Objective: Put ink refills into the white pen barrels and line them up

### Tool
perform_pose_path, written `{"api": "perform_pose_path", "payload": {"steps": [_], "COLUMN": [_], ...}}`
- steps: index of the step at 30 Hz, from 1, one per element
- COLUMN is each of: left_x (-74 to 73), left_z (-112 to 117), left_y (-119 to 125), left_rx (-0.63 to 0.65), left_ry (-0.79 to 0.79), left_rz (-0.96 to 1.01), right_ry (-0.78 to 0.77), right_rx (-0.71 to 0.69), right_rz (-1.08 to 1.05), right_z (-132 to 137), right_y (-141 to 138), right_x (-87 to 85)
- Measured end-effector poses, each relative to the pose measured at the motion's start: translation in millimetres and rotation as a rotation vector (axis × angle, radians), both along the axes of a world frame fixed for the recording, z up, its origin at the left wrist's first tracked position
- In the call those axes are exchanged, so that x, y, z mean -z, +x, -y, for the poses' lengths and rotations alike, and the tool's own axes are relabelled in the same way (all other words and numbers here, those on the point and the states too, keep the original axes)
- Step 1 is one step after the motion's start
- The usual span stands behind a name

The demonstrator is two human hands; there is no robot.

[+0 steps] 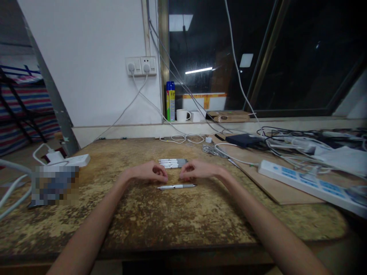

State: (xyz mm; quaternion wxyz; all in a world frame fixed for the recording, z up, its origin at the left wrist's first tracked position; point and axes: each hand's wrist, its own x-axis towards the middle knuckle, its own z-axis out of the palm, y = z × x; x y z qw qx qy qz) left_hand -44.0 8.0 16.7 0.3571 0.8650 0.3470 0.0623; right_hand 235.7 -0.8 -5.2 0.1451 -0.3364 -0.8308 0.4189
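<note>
Several white-and-grey pens (172, 164) lie side by side in a row on the worn wooden table (183, 217). One more pen (177, 186) lies apart, closer to me and roughly parallel to them. Between the row and this single pen are both hands, facing each other across a small gap. My left hand (147, 171) is by the row's left end, fingers curled and tips drawn together, with nothing visible in them. Near the right end, my right hand (197, 170) is curled in the same way and partly covers the pens' ends; no object shows in its fingers.
At right, a white power strip (309, 187) and tangled cables lie by a brown board (275, 187). A dark box (243, 140) sits behind. On the left are a white adapter strip (78, 160) and a blurred-out item (56, 186). A spray can (170, 101) and mug (182, 115) stand on the sill.
</note>
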Motion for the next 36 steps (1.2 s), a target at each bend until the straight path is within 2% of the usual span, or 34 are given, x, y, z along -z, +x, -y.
{"api": "perform_pose_path", "payload": {"steps": [4,6,9,13,22,30,36], "left_x": [5.1,9.2,15.1,19.7,25.6,22.1,21.0], "left_z": [-4,-6,-6,-4,-6,-1,2], "left_y": [7,9,11,14,20,25,27], "left_rx": [-0.22,-0.244,-0.191,-0.137,-0.091,-0.081,-0.057], "left_ry": [0.322,0.498,0.658,0.684,0.697,0.734,0.747], "left_rz": [0.116,0.122,0.089,0.07,0.1,0.116,0.089], "right_ry": [0.329,0.457,0.544,0.578,0.594,0.568,0.65], "right_rx": [0.231,0.33,0.362,0.341,0.368,0.309,0.243], "right_rz": [-0.039,-0.033,0.021,0.064,0.127,0.092,0.035], "right_z": [-14,-20,-24,-21,-14,-12,-8], "right_y": [3,6,9,9,3,-2,-3], "right_x": [7.7,13.3,20.3,22.5,15.3,16.4,11.2]}}
